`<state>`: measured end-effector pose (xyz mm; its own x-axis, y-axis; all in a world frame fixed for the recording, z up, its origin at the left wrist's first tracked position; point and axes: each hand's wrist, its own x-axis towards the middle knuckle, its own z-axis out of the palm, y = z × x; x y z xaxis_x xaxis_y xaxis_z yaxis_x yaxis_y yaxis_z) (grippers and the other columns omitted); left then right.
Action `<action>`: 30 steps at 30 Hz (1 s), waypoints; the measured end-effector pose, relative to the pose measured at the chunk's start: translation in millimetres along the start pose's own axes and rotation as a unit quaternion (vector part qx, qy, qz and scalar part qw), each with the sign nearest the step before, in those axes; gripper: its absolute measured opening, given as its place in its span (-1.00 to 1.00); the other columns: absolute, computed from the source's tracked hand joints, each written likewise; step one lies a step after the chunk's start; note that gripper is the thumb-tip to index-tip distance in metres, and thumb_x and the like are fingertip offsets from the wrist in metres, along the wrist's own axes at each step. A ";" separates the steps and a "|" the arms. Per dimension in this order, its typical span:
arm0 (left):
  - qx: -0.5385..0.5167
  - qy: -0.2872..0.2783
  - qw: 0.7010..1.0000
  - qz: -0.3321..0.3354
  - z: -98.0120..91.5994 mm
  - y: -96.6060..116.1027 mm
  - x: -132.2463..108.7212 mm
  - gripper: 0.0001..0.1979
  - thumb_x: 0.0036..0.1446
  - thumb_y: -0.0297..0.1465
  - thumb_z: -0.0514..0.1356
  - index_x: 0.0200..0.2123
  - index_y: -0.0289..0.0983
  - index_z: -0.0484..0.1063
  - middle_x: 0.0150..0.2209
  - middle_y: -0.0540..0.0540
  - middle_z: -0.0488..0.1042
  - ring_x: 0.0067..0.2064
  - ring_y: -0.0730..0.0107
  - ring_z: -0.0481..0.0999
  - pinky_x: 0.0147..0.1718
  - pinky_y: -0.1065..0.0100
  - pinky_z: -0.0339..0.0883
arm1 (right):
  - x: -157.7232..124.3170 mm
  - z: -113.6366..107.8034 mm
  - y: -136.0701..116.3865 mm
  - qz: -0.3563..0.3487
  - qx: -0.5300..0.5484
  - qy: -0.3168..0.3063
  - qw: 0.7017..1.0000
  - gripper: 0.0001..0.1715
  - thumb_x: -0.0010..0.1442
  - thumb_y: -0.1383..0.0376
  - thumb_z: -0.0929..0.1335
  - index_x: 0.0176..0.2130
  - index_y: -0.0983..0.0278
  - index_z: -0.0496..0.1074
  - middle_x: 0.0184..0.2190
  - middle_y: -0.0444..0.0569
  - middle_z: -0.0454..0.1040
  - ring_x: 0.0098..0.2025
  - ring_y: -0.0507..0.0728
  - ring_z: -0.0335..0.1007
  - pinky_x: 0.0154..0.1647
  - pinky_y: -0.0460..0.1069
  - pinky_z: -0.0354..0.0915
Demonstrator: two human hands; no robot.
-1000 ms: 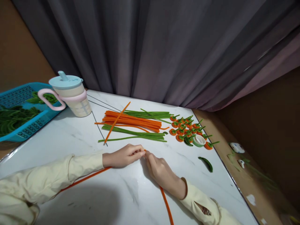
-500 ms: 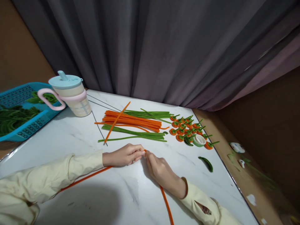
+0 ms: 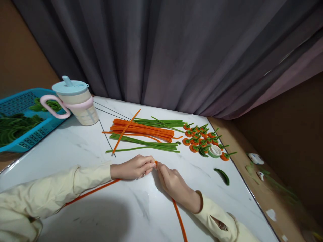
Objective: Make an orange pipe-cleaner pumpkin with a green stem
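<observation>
My left hand (image 3: 137,167) and my right hand (image 3: 174,183) meet over the white marbled table, fingertips pinched close together. Between them a small bit of orange pipe cleaner (image 3: 156,163) shows. One orange length (image 3: 93,192) runs out below my left forearm, and another (image 3: 179,218) hangs down below my right hand; my fingers hide how these join. Beyond my hands lie a bundle of orange pipe cleaners (image 3: 141,128) and green pipe cleaners (image 3: 146,144), with a single orange one (image 3: 126,132) laid across them.
Several small orange pumpkin shapes with green stems (image 3: 194,140) stand at the right beside a roll of tape (image 3: 215,151). Nearer lies a curved green piece (image 3: 222,176). At the left are a lidded cup (image 3: 84,112) and a blue basket (image 3: 35,136) holding green pieces.
</observation>
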<state>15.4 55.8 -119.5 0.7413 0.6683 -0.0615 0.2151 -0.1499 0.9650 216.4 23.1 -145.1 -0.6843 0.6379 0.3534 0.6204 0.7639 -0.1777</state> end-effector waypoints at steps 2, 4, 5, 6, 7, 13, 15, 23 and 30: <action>0.017 0.002 1.000 0.011 -0.1 0.0 -0.1 -0.73 0.32 -0.27 -0.10 -0.41 -0.26 0.17 -0.59 0.12 0.21 -0.62 0.60 0.18 -0.59 0.51 0.13 | 0.1 -0.1 0.2 0.002 0.003 -0.001 1.000 -0.77 0.30 0.51 0.05 -0.17 0.32 0.17 -0.44 -0.07 0.38 -0.49 0.04 0.36 -0.60 -0.09 0.16; 0.040 0.010 0.999 0.025 -0.3 0.1 0.0 -0.74 0.31 -0.30 -0.10 -0.40 -0.26 0.18 -0.60 0.12 0.21 -0.60 0.58 0.16 -0.57 0.51 0.12 | 0.2 -0.4 0.3 0.005 0.009 -0.004 1.000 -0.78 0.30 0.50 0.06 -0.17 0.31 0.17 -0.44 -0.08 0.38 -0.50 0.03 0.36 -0.60 -0.09 0.16; 0.050 0.016 0.998 0.030 -0.4 0.1 0.2 -0.75 0.31 -0.31 -0.09 -0.40 -0.26 0.19 -0.60 0.12 0.20 -0.59 0.57 0.15 -0.56 0.50 0.10 | 0.4 -0.7 0.3 0.007 0.012 -0.005 1.000 -0.79 0.30 0.49 0.06 -0.17 0.31 0.17 -0.44 -0.08 0.38 -0.50 0.03 0.36 -0.60 -0.09 0.16; 0.058 0.021 0.998 0.034 -0.4 0.2 0.3 -0.76 0.30 -0.31 -0.08 -0.39 -0.26 0.20 -0.60 0.12 0.19 -0.58 0.57 0.14 -0.57 0.50 0.09 | 0.6 -1.0 0.2 0.007 0.015 -0.006 1.000 -0.79 0.31 0.49 0.06 -0.16 0.31 0.17 -0.44 -0.08 0.38 -0.50 0.03 0.36 -0.60 -0.09 0.16; 0.064 0.024 0.997 0.035 -0.6 0.3 0.4 -0.77 0.29 -0.32 -0.08 -0.39 -0.26 0.20 -0.60 0.12 0.18 -0.58 0.56 0.13 -0.57 0.50 0.07 | 1.0 -1.4 0.1 0.008 0.017 -0.005 1.000 -0.79 0.31 0.48 0.06 -0.16 0.31 0.17 -0.44 -0.08 0.38 -0.50 0.04 0.36 -0.59 -0.09 0.16; 0.080 0.027 0.996 0.029 -1.3 1.6 0.1 -0.78 0.28 -0.31 -0.06 -0.39 -0.27 0.21 -0.58 0.12 0.16 -0.55 0.55 0.09 -0.55 0.48 0.03 | 4.3 -3.0 -0.9 0.013 0.031 0.019 0.999 -0.77 0.33 0.45 0.03 -0.20 0.31 0.18 -0.48 -0.09 0.39 -0.55 0.03 0.32 -0.58 -0.08 0.13; 0.078 0.028 0.996 0.023 -1.3 2.4 0.0 -0.78 0.28 -0.31 -0.06 -0.39 -0.27 0.21 -0.57 0.12 0.14 -0.55 0.54 0.08 -0.54 0.47 0.03 | 5.0 -2.7 -1.0 0.020 0.036 0.027 0.999 -0.78 0.33 0.43 0.03 -0.23 0.30 0.18 -0.50 -0.10 0.38 -0.57 0.02 0.30 -0.59 -0.08 0.10; 0.047 0.028 0.998 -0.004 -1.9 3.3 0.8 -0.76 0.26 -0.27 -0.03 -0.39 -0.27 0.23 -0.58 0.12 0.15 -0.53 0.53 0.09 -0.52 0.46 0.03 | 5.1 -2.8 -0.7 0.025 0.046 0.037 0.998 -0.78 0.35 0.40 0.04 -0.24 0.30 0.18 -0.51 -0.11 0.38 -0.60 0.00 0.27 -0.59 -0.10 0.07; 0.075 0.043 0.996 0.022 -0.7 1.1 1.9 -0.78 0.26 -0.30 -0.03 -0.39 -0.27 0.24 -0.59 0.13 0.10 -0.55 0.54 0.07 -0.53 0.46 0.01 | 5.9 -1.9 -0.1 0.008 0.026 0.047 0.999 -0.76 0.37 0.39 0.02 -0.21 0.32 0.18 -0.51 -0.11 0.38 -0.60 0.00 0.28 -0.59 -0.09 0.07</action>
<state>16.6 57.4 -118.4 0.6963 0.7177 0.0093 0.2799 -0.2835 0.9172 213.0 26.6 -141.3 -0.6338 0.6405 0.4336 0.6088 0.7589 -0.2313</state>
